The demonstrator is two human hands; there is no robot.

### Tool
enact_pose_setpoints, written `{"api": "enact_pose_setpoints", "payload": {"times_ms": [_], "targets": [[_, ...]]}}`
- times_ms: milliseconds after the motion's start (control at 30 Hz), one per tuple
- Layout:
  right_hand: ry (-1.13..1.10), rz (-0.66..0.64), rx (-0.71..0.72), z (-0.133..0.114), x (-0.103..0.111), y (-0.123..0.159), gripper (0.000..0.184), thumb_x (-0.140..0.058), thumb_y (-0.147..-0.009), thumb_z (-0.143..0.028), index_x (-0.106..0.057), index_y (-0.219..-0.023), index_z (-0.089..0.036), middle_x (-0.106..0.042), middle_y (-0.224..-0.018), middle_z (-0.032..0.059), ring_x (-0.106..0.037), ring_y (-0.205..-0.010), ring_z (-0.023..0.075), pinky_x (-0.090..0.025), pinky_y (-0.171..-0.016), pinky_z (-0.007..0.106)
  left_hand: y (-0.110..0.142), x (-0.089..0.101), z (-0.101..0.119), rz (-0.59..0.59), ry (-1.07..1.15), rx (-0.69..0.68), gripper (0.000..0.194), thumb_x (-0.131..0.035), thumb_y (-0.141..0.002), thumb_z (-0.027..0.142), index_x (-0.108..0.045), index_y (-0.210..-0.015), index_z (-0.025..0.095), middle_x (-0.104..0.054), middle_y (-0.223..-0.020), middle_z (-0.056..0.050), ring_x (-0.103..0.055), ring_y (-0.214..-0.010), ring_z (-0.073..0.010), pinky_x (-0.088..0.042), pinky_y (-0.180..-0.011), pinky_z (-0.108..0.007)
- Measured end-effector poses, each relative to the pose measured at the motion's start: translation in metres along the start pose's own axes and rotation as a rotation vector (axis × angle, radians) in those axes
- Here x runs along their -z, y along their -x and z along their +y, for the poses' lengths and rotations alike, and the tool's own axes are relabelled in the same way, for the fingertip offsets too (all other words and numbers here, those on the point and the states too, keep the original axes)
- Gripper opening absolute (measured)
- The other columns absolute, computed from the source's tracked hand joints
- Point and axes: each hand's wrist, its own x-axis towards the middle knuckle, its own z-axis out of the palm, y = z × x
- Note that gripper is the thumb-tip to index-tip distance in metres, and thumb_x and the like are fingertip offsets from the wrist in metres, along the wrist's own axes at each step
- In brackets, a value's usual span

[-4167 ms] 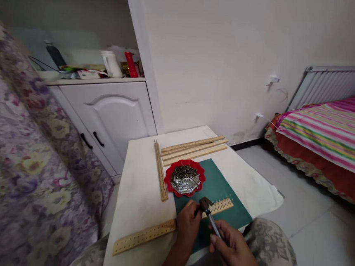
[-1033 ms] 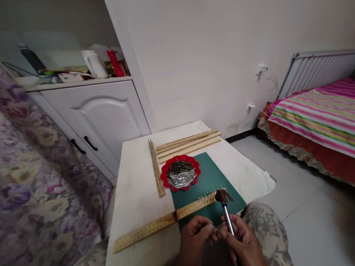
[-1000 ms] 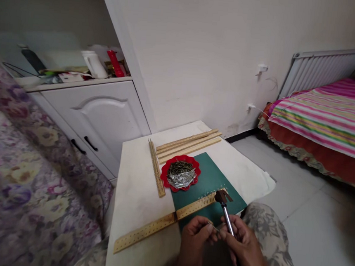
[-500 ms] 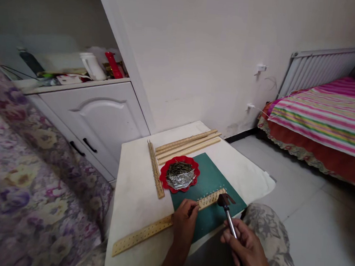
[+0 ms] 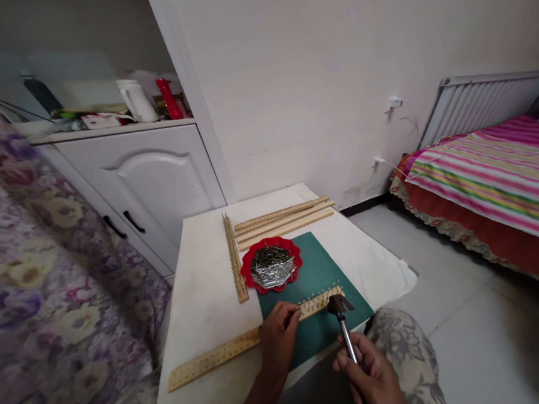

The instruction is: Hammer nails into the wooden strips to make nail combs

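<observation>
A pale wooden strip (image 5: 215, 359) with rows of small holes lies slantwise across the table and over a green mat (image 5: 311, 347). Several nails stand upright in its right end. My left hand (image 5: 279, 335) rests over the strip, thumb and fingertips pinched on a nail beside the standing ones; the fingers mostly hide it. My right hand (image 5: 372, 374) grips a claw hammer (image 5: 344, 325) by its handle. The dark hammer head is held just right of the nailed end, apart from my left fingers. A red scalloped dish (image 5: 297, 255) heaped with loose nails sits on the mat's far left corner.
Several wooden strips (image 5: 287, 219) lie at the back of the white table (image 5: 211, 266), and a bundle of nailed strips (image 5: 236, 262) lies left of the dish. A cabinet (image 5: 152, 185) stands at the left, a bed (image 5: 498, 178) at the right.
The camera view has shifted very slightly. Both hands, the hammer and the wooden strip stay nearly where they were.
</observation>
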Motion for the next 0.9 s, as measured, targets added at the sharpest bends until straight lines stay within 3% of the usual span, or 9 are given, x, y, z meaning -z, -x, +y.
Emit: {"api": "enact_pose_setpoints", "payload": {"times_ms": [300, 633, 900], "targets": [[-0.014, 0.001, 0.0, 0.002, -0.001, 0.0, 0.029, -0.062, -0.077, -0.043, -0.051, -0.093, -0.021, -0.058, -0.063, -0.0075, -0.033, -0.029, 0.0016, -0.023, -0.027, 0.014, 0.001, -0.004, -0.001, -0.02, -0.042, -0.012, 0.017, -0.048, -0.083, 0.027, -0.061, -0.076, 0.019, -0.058, -0.076, 0.0, -0.056, -0.072, -0.0128, -0.041, -0.066, -0.022], [0.049, -0.189, -0.069, -0.017, -0.014, -0.004, 0.029, -0.06, -0.078, -0.04, -0.05, -0.096, -0.02, -0.061, -0.063, -0.0071, -0.031, -0.025, -0.0008, -0.021, -0.026, 0.012, 0.001, -0.007, -0.001, -0.07, -0.091, -0.028, 0.018, -0.046, -0.083, 0.022, -0.063, -0.078, 0.019, -0.058, -0.078, 0.0, -0.055, -0.071, -0.0114, -0.038, -0.064, -0.021], [0.108, -0.221, -0.033, -0.022, -0.025, -0.008, 0.019, -0.056, -0.081, -0.034, -0.049, -0.091, -0.02, -0.059, -0.064, -0.0078, -0.031, -0.027, -0.0008, -0.023, -0.026, 0.012, 0.001, -0.008, 0.0, -0.075, -0.118, 0.004, 0.017, -0.045, -0.081, 0.018, -0.059, -0.072, 0.018, -0.053, -0.073, 0.002, -0.052, -0.065, -0.0094, -0.034, -0.061, -0.02]]}}
